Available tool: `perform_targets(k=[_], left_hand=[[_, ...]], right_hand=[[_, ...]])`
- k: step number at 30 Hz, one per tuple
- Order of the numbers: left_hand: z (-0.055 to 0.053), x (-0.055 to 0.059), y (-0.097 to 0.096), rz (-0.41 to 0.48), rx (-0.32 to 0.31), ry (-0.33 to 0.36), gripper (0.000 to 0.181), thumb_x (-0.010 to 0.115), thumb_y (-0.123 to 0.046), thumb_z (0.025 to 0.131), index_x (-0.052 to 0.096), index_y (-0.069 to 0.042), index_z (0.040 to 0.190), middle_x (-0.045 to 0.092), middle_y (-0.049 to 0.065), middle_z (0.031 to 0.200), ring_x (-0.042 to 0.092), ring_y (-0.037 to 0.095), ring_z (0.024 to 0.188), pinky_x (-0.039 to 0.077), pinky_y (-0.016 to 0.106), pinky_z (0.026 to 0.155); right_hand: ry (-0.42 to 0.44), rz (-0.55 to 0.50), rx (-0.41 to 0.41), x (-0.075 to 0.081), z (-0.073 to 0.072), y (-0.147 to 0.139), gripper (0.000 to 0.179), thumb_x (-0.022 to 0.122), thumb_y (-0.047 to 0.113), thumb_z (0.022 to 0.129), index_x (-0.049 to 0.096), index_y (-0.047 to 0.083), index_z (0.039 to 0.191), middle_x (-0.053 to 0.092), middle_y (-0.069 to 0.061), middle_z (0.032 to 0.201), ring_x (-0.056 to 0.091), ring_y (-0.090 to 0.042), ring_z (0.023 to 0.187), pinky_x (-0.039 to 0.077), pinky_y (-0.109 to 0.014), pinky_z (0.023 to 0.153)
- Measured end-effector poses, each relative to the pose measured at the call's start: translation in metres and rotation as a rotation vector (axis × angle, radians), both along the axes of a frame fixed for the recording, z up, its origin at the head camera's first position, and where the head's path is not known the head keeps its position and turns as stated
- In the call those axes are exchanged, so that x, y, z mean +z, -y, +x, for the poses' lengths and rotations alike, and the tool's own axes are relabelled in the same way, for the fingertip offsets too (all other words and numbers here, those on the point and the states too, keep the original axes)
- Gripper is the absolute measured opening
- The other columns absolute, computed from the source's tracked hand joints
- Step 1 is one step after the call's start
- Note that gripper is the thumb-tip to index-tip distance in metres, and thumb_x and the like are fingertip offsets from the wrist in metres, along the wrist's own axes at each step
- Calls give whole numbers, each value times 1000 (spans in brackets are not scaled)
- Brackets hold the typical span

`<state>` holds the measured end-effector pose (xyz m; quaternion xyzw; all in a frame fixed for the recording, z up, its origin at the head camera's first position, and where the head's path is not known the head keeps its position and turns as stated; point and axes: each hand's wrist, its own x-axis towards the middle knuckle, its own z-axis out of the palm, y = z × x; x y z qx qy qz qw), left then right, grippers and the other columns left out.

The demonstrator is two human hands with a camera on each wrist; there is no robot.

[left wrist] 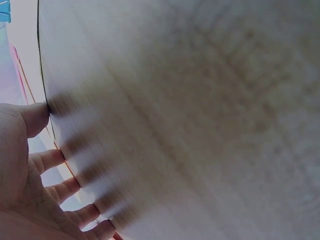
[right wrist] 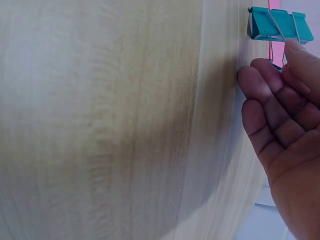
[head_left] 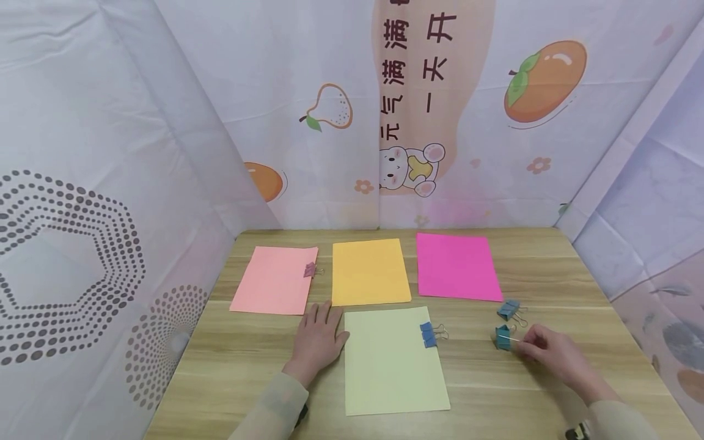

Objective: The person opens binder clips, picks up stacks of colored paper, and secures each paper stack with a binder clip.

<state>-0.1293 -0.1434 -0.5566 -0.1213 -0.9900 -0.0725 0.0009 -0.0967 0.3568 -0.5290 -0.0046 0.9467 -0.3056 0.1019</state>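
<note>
My right hand pinches a wire handle of a teal binder clip on the right of the table. In the right wrist view, the thumb lies at the wire of that clip. A second, blue-teal binder clip sits just behind it. My left hand rests palm down on the wood, fingers straight, thumb at the left edge of a pale green sheet. On that sheet's right edge sits a blue binder clip.
Behind lie a salmon sheet with a pink binder clip on its right edge, an orange-yellow sheet and a magenta sheet. A printed curtain stands at the wooden table's far edge.
</note>
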Motion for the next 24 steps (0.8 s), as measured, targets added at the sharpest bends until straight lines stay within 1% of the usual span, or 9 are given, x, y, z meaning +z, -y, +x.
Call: perform_targets(k=[3, 6, 12, 14, 20, 24], left_hand=[[0, 1, 0, 4, 0, 0, 57, 56, -45, 101, 51, -15, 149, 42, 17, 156, 37, 47, 143, 33, 62, 115], [0, 2, -1, 6, 2, 1, 57, 56, -45, 101, 51, -15, 149, 42, 17, 156, 37, 47, 143, 33, 62, 115], [1, 3, -1, 13, 3, 7, 57, 56, -44, 101, 51, -15, 150, 42, 17, 156, 36, 48, 143, 32, 62, 115], [1, 4, -1, 16, 3, 7, 57, 56, -44, 101, 51, -15, 150, 42, 17, 156, 36, 48, 143, 32, 62, 115], [1, 3, -1, 15, 7, 12, 57, 56, -43, 101, 50, -15, 150, 42, 17, 156, 36, 48, 143, 31, 62, 116], [2, 3, -1, 16, 6, 14, 57, 57, -43, 100, 50, -14, 149, 42, 18, 156, 36, 48, 143, 31, 62, 116]], right_hand=[[-6, -2, 15, -1, 0, 2, 22, 72, 31, 96, 62, 15, 86, 64, 4, 82, 53, -9, 75, 46, -25, 65], [-29, -1, 34, -2, 1, 4, 21, 73, 31, 95, 62, 16, 85, 63, 5, 80, 50, -6, 73, 45, -24, 63], [-58, 18, 49, -4, 1, 8, 23, 75, 33, 94, 61, 17, 85, 58, 5, 78, 46, -7, 70, 41, -25, 60], [-67, 22, 51, -5, 1, 9, 23, 75, 33, 93, 60, 18, 84, 58, 5, 77, 46, -7, 70, 41, -24, 60], [-137, 32, 98, -9, 1, 13, 22, 77, 28, 92, 59, 20, 82, 58, 8, 75, 46, -3, 68, 43, -25, 60], [-179, 34, 128, -11, 1, 17, 23, 78, 25, 90, 58, 20, 79, 56, 10, 73, 44, -1, 66, 42, -25, 59]])
